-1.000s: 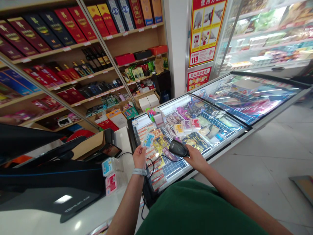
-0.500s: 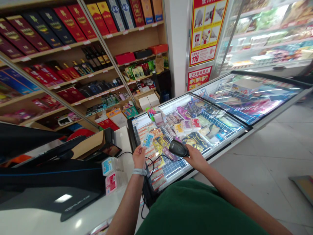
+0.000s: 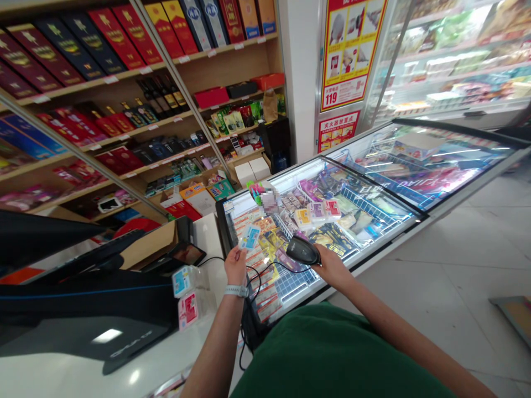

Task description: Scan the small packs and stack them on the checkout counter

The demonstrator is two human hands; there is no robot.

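Observation:
My left hand (image 3: 235, 264) pinches the near end of a small clear pack with a blue and white label (image 3: 250, 237), over the left end of the glass-topped chest freezer (image 3: 286, 303). In my right hand (image 3: 329, 264) is a black barcode scanner (image 3: 302, 251), its head pointing left toward the pack. The scanner's black cord (image 3: 271, 266) loops left past my left wrist. Beyond the scanner, similar packs with a yellow label (image 3: 303, 218), a purple label (image 3: 317, 211) and a red label (image 3: 332, 210) rest on the glass.
Two more clear packs, one blue-labelled (image 3: 182, 281) and one red-labelled (image 3: 188, 310), sit on the white counter (image 3: 166, 359) beside a black checkout terminal (image 3: 91, 326). Shelves of boxed bottles (image 3: 108, 38) stand behind. Grey tiled floor (image 3: 435, 293) lies at right.

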